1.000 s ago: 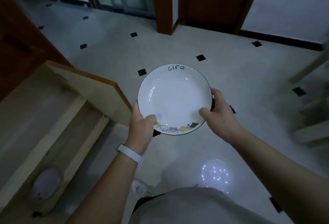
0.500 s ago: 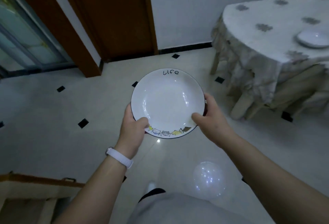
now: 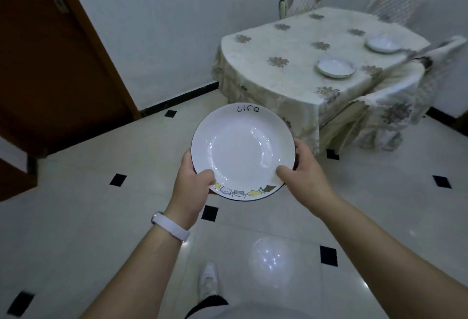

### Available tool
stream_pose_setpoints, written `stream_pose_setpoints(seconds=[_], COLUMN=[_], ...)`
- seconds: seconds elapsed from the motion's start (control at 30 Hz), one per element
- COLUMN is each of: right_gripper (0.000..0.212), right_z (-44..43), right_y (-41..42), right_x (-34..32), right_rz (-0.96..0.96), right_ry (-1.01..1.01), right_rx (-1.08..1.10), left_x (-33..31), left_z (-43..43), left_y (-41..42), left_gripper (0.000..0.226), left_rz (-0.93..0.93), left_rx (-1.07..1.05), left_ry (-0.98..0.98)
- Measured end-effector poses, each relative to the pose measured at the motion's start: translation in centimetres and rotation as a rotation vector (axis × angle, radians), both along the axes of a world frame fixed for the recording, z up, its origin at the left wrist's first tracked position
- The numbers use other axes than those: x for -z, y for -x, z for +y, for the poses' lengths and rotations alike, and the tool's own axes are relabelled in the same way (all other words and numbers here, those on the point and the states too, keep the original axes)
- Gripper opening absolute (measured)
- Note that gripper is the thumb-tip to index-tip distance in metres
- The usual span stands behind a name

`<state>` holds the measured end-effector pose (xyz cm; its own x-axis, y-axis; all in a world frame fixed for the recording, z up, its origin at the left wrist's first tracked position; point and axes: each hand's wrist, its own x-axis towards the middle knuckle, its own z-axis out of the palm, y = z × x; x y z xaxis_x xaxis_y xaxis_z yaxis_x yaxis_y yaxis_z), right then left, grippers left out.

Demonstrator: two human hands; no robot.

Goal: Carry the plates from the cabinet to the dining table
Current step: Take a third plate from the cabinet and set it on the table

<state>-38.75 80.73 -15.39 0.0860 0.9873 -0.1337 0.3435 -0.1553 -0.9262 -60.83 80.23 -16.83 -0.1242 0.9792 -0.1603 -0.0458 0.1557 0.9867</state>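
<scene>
We're on the carrying leg here, by the look of it: the plate (image 3: 243,151), white with "life" lettered on its far rim, is up in the air in front of us, over the tiled floor (image 3: 76,217) and well short of the table. Our left hand (image 3: 193,187) pinches the near-left rim and our right hand (image 3: 304,177) the near-right rim. Each has its thumb laid on top, and the rest of the fingers (image 3: 300,145) curl underneath, mostly out of sight. The plate sits about level.

Ahead and to the right, the cloth-covered tabletop (image 3: 291,47) already carries a near plate (image 3: 335,66) and a far plate (image 3: 383,44), set apart from each other.

Next, we reckon, comes closing in on the table and lowering this one flat onto bare cloth, away from those two. A draped chair (image 3: 395,108) stands at the near corner, so the approach likely wants the open left side.
</scene>
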Motion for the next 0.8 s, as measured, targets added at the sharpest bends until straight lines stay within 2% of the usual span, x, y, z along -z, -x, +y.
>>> stream_pose_setpoints(seconds=[0.2,0.4,0.5,0.7,0.8], right_gripper=[0.055,0.055,0.060,0.052,0.055], right_z=[8.2,15.0,17.6,23.6,27.2], right_y=[5.3,10.6,11.8,13.5,14.1], right_x=[-0.8,-1.8,-2.1,-1.6,-0.6], right_rz=[-0.026,-0.014,-0.019,-0.013,0.035], right_ry=[0.010,-0.023,-0.031,-0.018,0.002], right_rx=[0.082,0.135,0.158,0.155,0.159], left_x=[-1.6,-3.0,-3.3,-2.5,-1.6], left_z=[9.9,18.1,21.1,27.4,31.0], left_y=[5.6,10.9,12.3,14.0,14.5], left_gripper=[0.059,0.058,0.059,0.066,0.067], left_rz=[-0.007,-0.017,-0.029,-0.015,0.002], left_rx=[0.103,0.152,0.181,0.203,0.192], left_ry=[0.000,-0.018,-0.014,-0.005,0.022])
